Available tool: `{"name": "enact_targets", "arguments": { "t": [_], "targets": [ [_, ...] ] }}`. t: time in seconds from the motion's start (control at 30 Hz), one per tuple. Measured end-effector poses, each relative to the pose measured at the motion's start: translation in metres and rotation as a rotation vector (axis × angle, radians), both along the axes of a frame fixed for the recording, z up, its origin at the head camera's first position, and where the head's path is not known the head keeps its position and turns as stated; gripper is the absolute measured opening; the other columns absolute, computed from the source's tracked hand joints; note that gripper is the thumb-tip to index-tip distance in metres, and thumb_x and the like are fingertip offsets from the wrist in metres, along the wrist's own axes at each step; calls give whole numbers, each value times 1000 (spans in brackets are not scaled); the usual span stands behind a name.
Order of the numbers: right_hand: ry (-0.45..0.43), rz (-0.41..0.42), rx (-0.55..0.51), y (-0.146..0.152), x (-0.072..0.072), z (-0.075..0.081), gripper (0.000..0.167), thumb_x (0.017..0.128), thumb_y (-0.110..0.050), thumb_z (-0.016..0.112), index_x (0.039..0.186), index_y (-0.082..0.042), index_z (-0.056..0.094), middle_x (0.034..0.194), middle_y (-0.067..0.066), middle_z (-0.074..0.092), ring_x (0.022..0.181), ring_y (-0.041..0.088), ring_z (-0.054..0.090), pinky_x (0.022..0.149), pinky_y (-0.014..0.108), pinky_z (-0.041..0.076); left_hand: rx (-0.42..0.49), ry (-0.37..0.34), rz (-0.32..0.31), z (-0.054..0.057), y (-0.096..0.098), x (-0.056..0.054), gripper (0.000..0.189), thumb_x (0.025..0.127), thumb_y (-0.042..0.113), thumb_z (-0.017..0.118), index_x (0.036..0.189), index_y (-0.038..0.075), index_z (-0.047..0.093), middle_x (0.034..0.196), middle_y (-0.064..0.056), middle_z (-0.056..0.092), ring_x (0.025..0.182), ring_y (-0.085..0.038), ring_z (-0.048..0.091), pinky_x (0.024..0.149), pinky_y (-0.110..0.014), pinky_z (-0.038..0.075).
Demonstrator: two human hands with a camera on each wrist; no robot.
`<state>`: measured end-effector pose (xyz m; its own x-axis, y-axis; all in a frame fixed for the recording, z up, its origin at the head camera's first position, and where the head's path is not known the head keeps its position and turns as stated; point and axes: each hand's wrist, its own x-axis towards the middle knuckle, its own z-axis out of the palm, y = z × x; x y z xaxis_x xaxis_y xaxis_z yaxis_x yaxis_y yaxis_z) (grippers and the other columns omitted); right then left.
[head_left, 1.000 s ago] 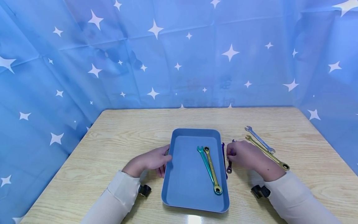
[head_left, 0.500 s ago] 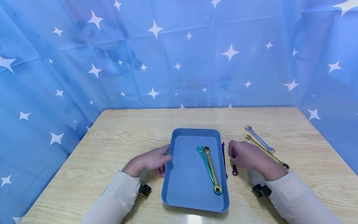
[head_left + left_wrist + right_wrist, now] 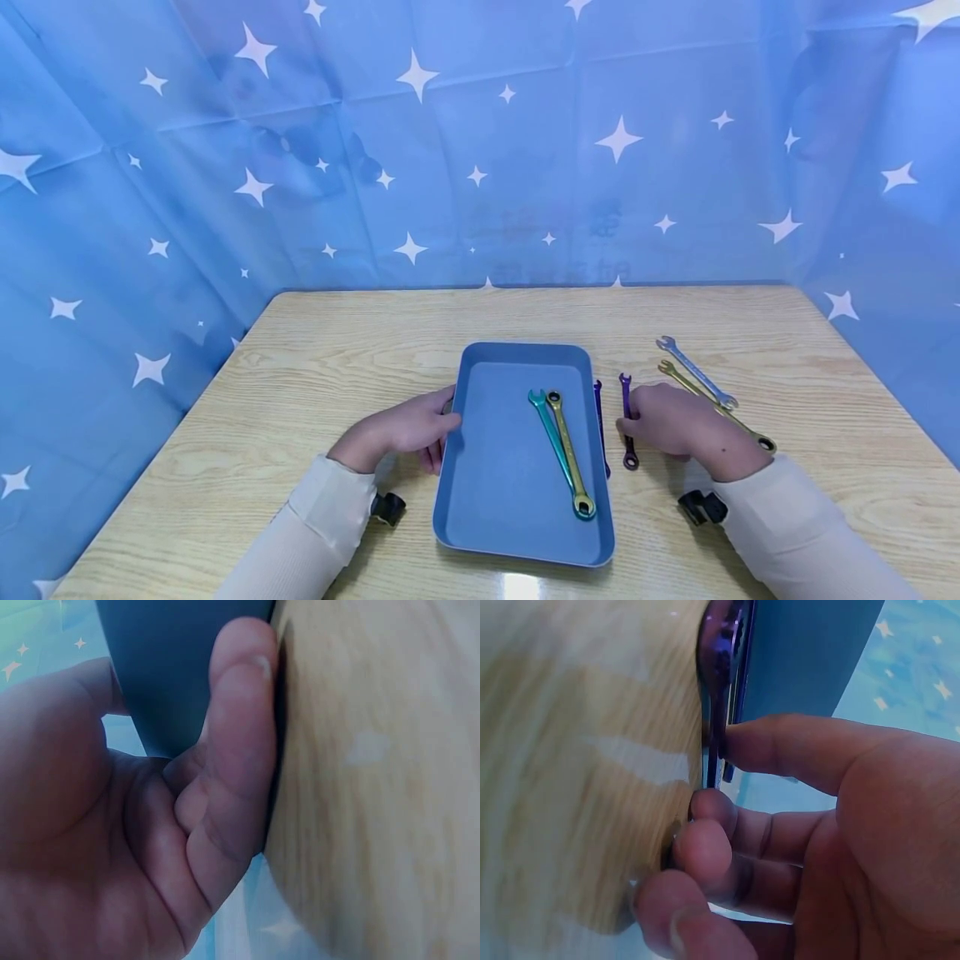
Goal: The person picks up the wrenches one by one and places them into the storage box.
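A blue rectangular tray [image 3: 517,533] lies on the table with a green wrench [image 3: 551,433] and a gold wrench [image 3: 567,450] inside, crossing near their lower ends. My left hand [image 3: 401,429] grips the tray's left side, thumb over the rim and fingers along the outer wall. Right of the tray, my right hand [image 3: 667,421] holds a purple combination wrench [image 3: 631,461] by the shaft. In the right wrist view its thumb [image 3: 757,750] presses one side of the shaft, with curled fingertips at the other. The fingers hide part of the shaft.
Another dark purple wrench [image 3: 602,433] lies against the tray's right wall. Beyond my right hand, a silver wrench [image 3: 697,371] and a long gold ratchet wrench [image 3: 686,383] lie slanted on the wooden table [image 3: 360,333]. A blue starred curtain [image 3: 480,150] hangs behind.
My right hand has shifted slightly right, taking the purple wrench away from the tray. More of that wrench's upper end shows now. The left hand and tray have stayed put.
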<state>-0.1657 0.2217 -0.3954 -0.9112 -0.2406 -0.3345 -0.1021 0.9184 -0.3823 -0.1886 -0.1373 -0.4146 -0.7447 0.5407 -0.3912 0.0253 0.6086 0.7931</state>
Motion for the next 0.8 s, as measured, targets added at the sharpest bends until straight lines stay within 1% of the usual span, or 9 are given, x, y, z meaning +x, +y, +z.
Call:
{"name": "enact_targets", "arguments": {
  "t": [0.17,0.33,0.6,0.8],
  "targets": [
    [-16,10,-18,0,0,0,31,98,-19,57,68,-11,56,55,-1,47,39,11,42,40,26,39,-2,-2,4,1,0,0,59,102,21,36,158,19,21,68,-16,68,55,-29,70,53,-41,60],
    [-28,10,-24,1,0,2,28,95,-18,58,68,-10,57,52,-2,47,39,11,42,40,26,39,-3,-2,2,2,0,0,58,102,22,36,158,19,22,68,-17,68,55,-30,70,54,-41,60],
    [-25,15,-23,1,-1,2,34,94,-19,57,60,-13,54,48,-3,43,38,11,39,41,26,37,-1,-1,2,1,0,0,59,102,22,36,158,21,22,68,-17,68,55,-30,69,54,-42,60],
    [2,20,-26,1,-1,2,32,94,-17,55,63,-12,54,48,-3,43,38,11,39,41,26,36,-5,16,0,2,0,0,52,100,20,36,152,18,30,67,-16,68,54,-29,69,53,-41,60]
  ]
}}
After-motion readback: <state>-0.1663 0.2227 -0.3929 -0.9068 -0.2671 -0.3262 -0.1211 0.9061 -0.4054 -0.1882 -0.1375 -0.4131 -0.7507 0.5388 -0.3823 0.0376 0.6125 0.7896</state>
